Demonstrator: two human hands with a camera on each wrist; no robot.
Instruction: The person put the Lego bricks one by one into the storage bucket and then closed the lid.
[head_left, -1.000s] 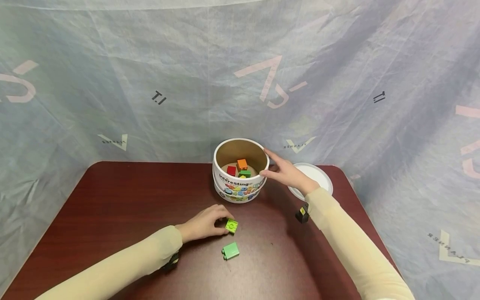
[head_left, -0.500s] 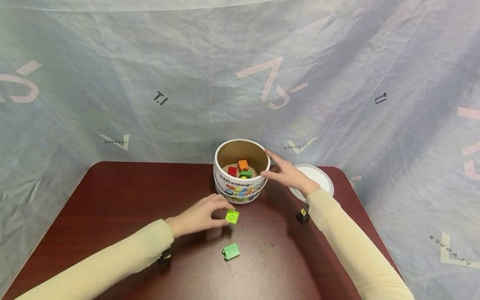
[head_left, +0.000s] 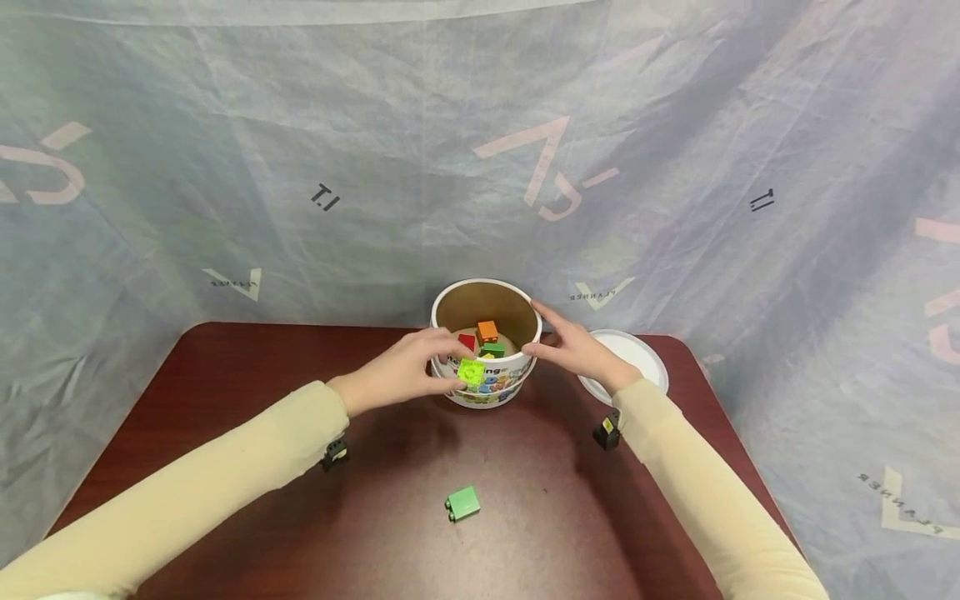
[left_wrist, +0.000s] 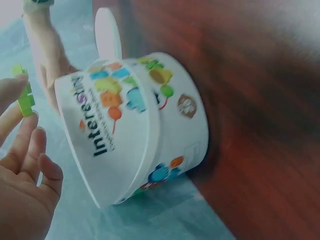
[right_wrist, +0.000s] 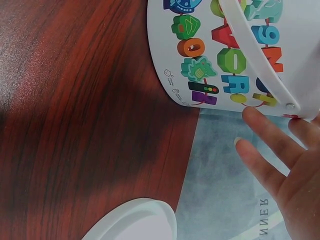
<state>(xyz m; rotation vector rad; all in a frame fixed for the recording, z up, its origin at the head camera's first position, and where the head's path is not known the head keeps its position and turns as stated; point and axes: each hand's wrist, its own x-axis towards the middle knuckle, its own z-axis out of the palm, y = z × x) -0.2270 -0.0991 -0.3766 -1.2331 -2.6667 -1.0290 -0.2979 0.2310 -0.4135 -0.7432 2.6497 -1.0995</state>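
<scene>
My left hand (head_left: 408, 371) pinches a lime green building block (head_left: 471, 372) between thumb and fingertips. In the head view, hand and block overlap the near rim of a white printed bucket (head_left: 491, 387). The left wrist view has the block (left_wrist: 25, 95) beside the bucket's mouth, above the rim. With fingers spread and fairly straight, my right hand (head_left: 577, 346) touches the bucket's right side at the rim. Inside the bucket lie an orange block (head_left: 487, 331), a red block (head_left: 467, 342) and a green block (head_left: 493, 350), with a bit of yellow in front.
Nearer to me, a green block (head_left: 463, 503) lies on the dark red wooden table (head_left: 540, 542). A white round lid (head_left: 645, 358) rests at the back right, partly behind the right wrist. A grey cloth (head_left: 360, 125) hangs behind the table.
My left hand has lifted the lime green block off the table and carried it forward to the bucket's near rim. The right hand stays at the bucket's side.
</scene>
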